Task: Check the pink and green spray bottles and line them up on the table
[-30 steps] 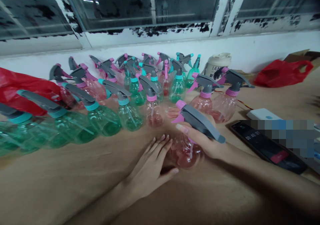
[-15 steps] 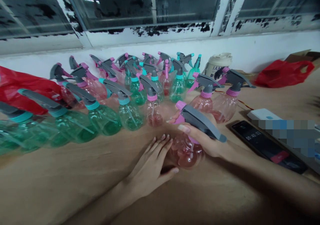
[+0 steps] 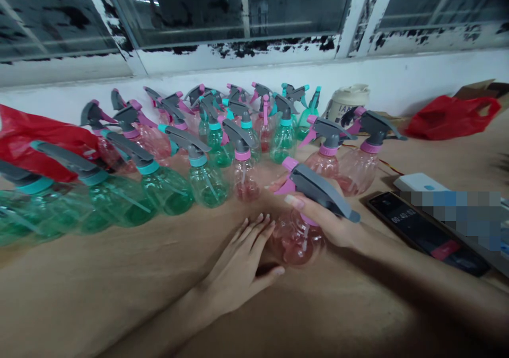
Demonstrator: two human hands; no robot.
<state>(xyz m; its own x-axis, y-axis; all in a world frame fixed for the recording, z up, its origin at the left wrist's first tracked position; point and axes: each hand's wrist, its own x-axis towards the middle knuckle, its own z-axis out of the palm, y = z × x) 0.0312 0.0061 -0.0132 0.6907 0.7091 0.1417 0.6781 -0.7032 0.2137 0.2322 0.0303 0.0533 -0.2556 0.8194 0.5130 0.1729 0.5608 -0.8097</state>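
While the right hand (image 3: 328, 223) is gripping the neck of a rounded, clear pink plastic spray bottle (image 3: 298, 246) with a grey-and-pink trigger head (image 3: 318, 187), the left hand (image 3: 242, 260) is lying palm-down and open on the light-brown table (image 3: 131, 278). The bottle is sitting between the two hands, just beside the left fingertips; whether they are touching it cannot be told.

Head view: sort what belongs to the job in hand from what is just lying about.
Part of the job:
- right hand, gripping a pink spray bottle near its neck
- left hand, palm down beside it
- probably the other spray bottles, green and pink

Seemingly just lying about:
- red bags
- pale tub
- white box
- phone, though its timer might serve the work
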